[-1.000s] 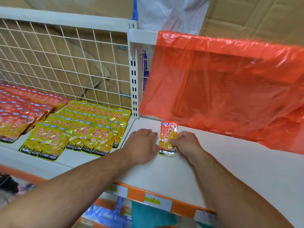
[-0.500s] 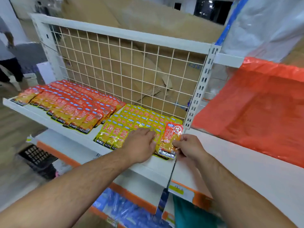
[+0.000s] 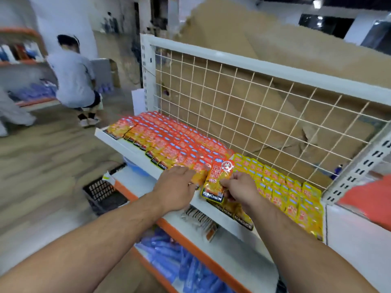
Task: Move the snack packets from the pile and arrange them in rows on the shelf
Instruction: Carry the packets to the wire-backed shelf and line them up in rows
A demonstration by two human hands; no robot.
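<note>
Where the two forearms came in low, lower tier: blue packets (image 3: 169, 259) lay below the shelf
Left hand (image 3: 175, 188): palm down, fingers straight and close together, resting flat on the front end of the red rows
Right hand (image 3: 239, 188): thumb and forefinger pinching the right edge of the snack packet, other fingers curled
Snack packet (image 3: 214, 183): orange-red, marked KONCHEW, held tilted over the shelf's front edge, where red rows met yellow rows, just beside the left hand
Shelf (image 3: 127, 145): white, sloping away to the left
Red rows (image 3: 165, 140): overlapping packets, covering the shelf's left part back to the grid
Yellow rows (image 3: 281, 187): overlapping packets, on the right part
Wire grid (image 3: 254, 98): upright behind both, cardboard (image 3: 275, 45) behind it
Floor, left: a black crate (image 3: 103, 193)
Far off: a person in a grey shirt (image 3: 72, 79), bent forward, blurred
</note>
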